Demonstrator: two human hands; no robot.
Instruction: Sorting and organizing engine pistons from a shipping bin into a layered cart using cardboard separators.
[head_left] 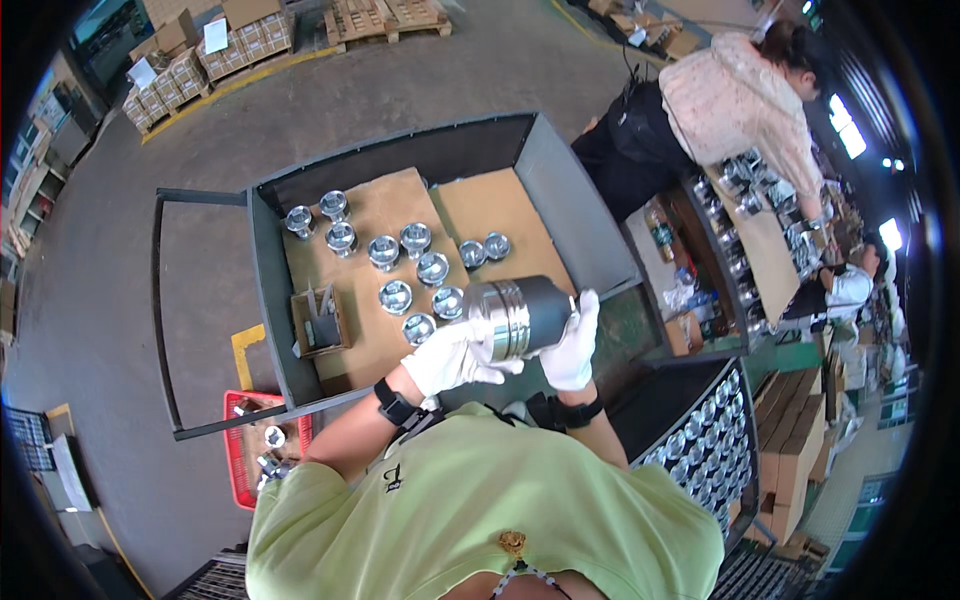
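- Gripping piston (pixel 515 318) between gloved left hand (pixel 450 360) at silver, ringed end and gloved right hand (pixel 572 352) at dark end.
- Holding it sideways above near part of grey cart (pixel 575 205).
- Beyond hands, with silver pistons (pixel 384 252) on cardboard sheet (pixel 375 212).
- Outside cart, with red basket (pixel 236 465) at left, co-worker (pixel 740 100) at right.

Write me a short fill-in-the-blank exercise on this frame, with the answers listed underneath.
1. The left hand and the right hand both wear white ____.
2. The large piston they hold has its dark end toward the ____ hand.
3. The plastic basket holding metal parts is coloured ____.

Missing words: gloves; right; red.
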